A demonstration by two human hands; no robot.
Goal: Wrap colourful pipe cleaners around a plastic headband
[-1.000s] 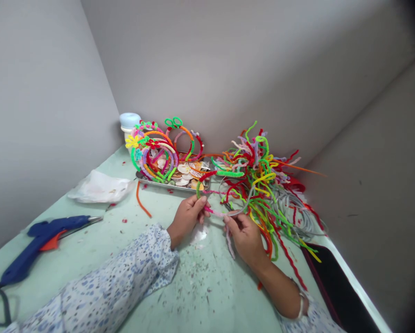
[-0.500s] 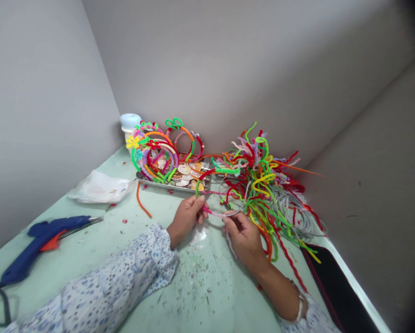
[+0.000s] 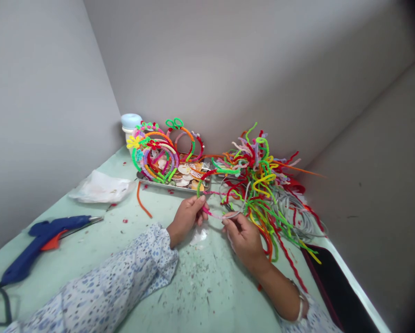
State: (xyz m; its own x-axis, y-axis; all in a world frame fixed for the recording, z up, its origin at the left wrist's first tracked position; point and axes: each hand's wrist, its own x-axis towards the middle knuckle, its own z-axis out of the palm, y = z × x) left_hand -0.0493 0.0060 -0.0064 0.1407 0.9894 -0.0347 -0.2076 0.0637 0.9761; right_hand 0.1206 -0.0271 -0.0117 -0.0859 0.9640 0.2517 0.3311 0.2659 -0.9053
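Between my hands is a headband (image 3: 199,186), partly wrapped in green, red and pink fuzzy pipe cleaner, with a bare grey stretch curving off to the right. My left hand (image 3: 187,216) is closed on its wrapped side, near the pink section. My right hand (image 3: 244,238) pinches a pale pink pipe cleaner (image 3: 216,216) against the band, at the edge of the grey part. Its loose end is mostly hidden by my right hand. Just beyond my hands, a metal tray (image 3: 173,186) holds shell-like pieces and several finished colourful headbands (image 3: 161,159).
A large tangle of pipe cleaners (image 3: 259,185) lies to the right, beside a coil of grey bands (image 3: 290,212). On the left are a blue glue gun (image 3: 51,231) and a white plastic bag (image 3: 101,187). A lidded container (image 3: 131,121) stands by the wall; a black flat object (image 3: 339,286) lies right.
Both hands stay almost in place on the headband. The pale pink pipe cleaner's loose end, seen hanging below my right hand before, now hardly shows.
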